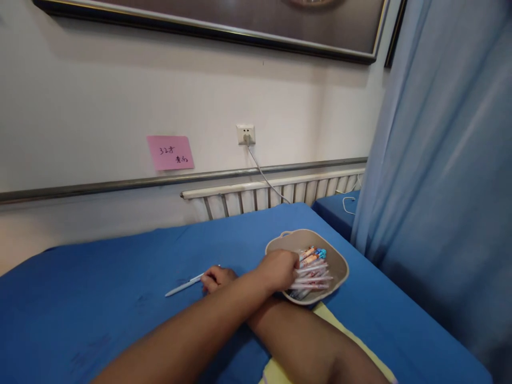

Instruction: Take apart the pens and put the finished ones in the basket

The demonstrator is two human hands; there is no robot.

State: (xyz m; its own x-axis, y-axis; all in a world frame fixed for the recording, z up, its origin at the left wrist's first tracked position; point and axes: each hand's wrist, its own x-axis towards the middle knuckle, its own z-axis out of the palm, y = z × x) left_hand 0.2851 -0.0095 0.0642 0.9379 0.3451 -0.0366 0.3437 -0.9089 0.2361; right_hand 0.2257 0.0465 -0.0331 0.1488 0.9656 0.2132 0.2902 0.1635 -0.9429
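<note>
My arms are crossed, the left forearm over the right. My left hand (281,268) reaches over the near-left rim of a beige plastic basin (340,261), its fingers closed at the ends of a bunch of pens (314,278) with pale pink and clear barrels. Some pens in the basin have orange patterns and blue tops (321,253). My left fingertips are partly hidden. Further left, my right hand (219,278) rests low on the blue sheet, fingers curled at the right end of a slim white pen (182,288), which lies slanted on the sheet.
A blue sheet (132,288) covers the bed. A yellow cloth (340,325) lies under my right arm and by the basin. Behind stand a white rail (256,186) and a socket with a plugged cable (246,134). A blue curtain (440,160) hangs at the right.
</note>
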